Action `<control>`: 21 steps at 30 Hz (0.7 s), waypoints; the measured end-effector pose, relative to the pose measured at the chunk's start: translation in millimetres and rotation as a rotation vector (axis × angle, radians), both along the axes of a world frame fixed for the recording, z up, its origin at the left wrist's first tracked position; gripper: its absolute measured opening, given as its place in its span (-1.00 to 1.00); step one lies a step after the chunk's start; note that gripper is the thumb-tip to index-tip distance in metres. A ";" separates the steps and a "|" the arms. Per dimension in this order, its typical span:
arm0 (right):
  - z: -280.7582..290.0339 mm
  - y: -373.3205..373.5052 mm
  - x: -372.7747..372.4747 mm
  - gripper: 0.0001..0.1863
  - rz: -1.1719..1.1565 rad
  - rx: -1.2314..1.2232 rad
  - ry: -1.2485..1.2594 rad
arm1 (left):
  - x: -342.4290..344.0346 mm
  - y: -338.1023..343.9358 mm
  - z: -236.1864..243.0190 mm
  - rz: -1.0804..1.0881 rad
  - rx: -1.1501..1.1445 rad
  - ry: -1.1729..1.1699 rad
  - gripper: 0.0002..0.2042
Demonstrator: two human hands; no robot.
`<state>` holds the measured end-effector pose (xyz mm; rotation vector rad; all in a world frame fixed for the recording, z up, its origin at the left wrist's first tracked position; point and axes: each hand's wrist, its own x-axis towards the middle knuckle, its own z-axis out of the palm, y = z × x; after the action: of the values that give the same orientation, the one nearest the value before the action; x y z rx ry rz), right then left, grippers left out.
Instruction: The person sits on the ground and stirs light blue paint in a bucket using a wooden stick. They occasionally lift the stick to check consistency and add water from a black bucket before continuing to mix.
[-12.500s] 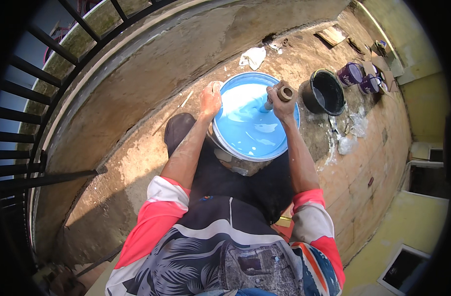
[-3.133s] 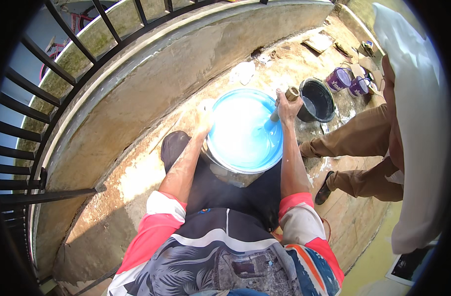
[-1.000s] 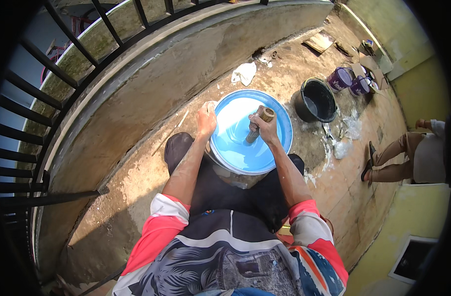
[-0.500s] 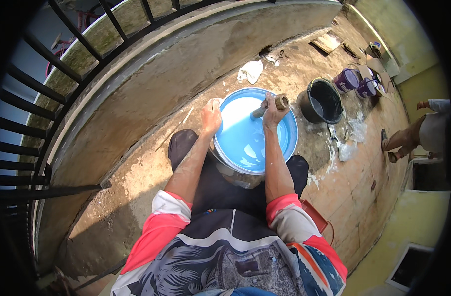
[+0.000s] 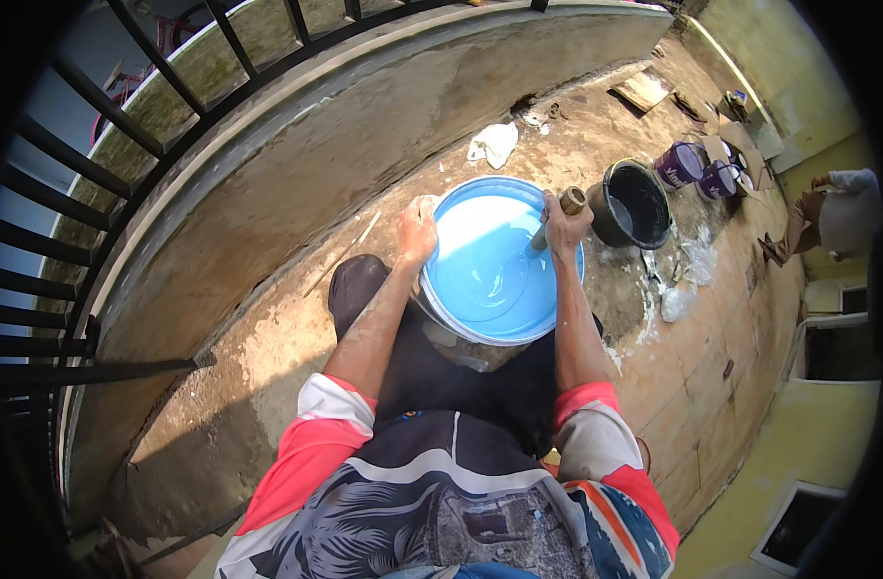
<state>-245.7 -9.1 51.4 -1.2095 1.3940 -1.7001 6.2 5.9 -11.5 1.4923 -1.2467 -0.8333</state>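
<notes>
A large round bucket (image 5: 496, 338) stands between my knees, and light blue paint (image 5: 485, 275) fills much of it. My left hand (image 5: 417, 230) is closed over the bucket's left rim. Near the opposite rim, my right hand (image 5: 565, 228) wraps round a thick wooden stick (image 5: 574, 199). The stick is tilted, its upper end poking out above my fist and its lower end dipping into the paint. Faint curved ripples mark the paint's surface.
Right of the bucket stands a black pail (image 5: 633, 205), with purple paint tubs (image 5: 679, 166) beyond it. Crumpled plastic (image 5: 678, 301) and white spills lie on the floor. A white cloth (image 5: 494, 144) sits near the low wall (image 5: 297, 183). Another person (image 5: 837, 217) is at far right.
My right hand has swept the stick rightward through the paint, toward the right rim. My left hand stays on the rim. The other person has moved farther up at the right edge.
</notes>
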 end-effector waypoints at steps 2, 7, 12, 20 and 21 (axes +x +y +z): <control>-2.0 -12.5 4.6 -0.81 -0.111 -0.117 -0.129 | 0.3 1.9 -0.6 -0.009 0.000 -0.015 -0.67; -11.8 -22.9 32.0 -0.79 -0.155 -0.229 -0.416 | -6.6 5.5 16.3 0.014 0.064 -0.017 -0.66; 5.3 4.1 93.5 -0.75 0.151 -0.039 -0.402 | -1.9 9.4 16.2 0.010 0.056 -0.014 -0.68; 30.7 73.2 107.2 -0.73 0.804 0.259 0.021 | -0.1 3.2 2.4 0.033 0.028 -0.036 -0.66; 34.3 74.8 109.8 -0.76 0.825 0.242 0.115 | 0.6 1.6 1.0 0.045 0.009 -0.032 -0.66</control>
<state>-135.9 65.8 85.7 -1.4734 0.9146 -0.8767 6.8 7.5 -10.5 1.5407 -1.2305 -0.7890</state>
